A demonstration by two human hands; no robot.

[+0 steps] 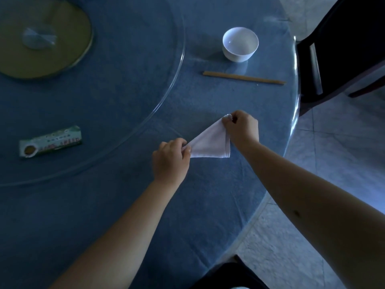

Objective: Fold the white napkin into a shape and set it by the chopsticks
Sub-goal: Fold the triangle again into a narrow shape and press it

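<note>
Head view, one frame. White napkin (210, 142) is folded to a triangle and stretched between my two hands above the blue tablecloth (116, 205). My left hand (169, 161) pinches the near-left corner: fingers curled closed on the cloth, the point of the triangle disappearing into the pinch. My right hand (241, 127) pinches the far-right corner, fingertips closed on a small bunched tip of cloth that pokes out just past them. Long edge of the triangle runs taut from one pinch to the other; the third corner hangs down on the near-right side, below my right wrist, free of either hand. Cannot tell whether that hanging corner touches the table or clears it. Body of the napkin lies wholly between the grips, nothing of it beyond the left hand. Chopsticks (243, 78) lie flat as a pair, farther out on the table than the napkin, well apart from it, running left to right. White bowl (239, 44) stands upright just beyond the chopsticks. Green and white packet (50, 141) lies far to the left, on the glass turntable (145, 101). Dark chair (341, 49) stands at the table's right edge.
</note>
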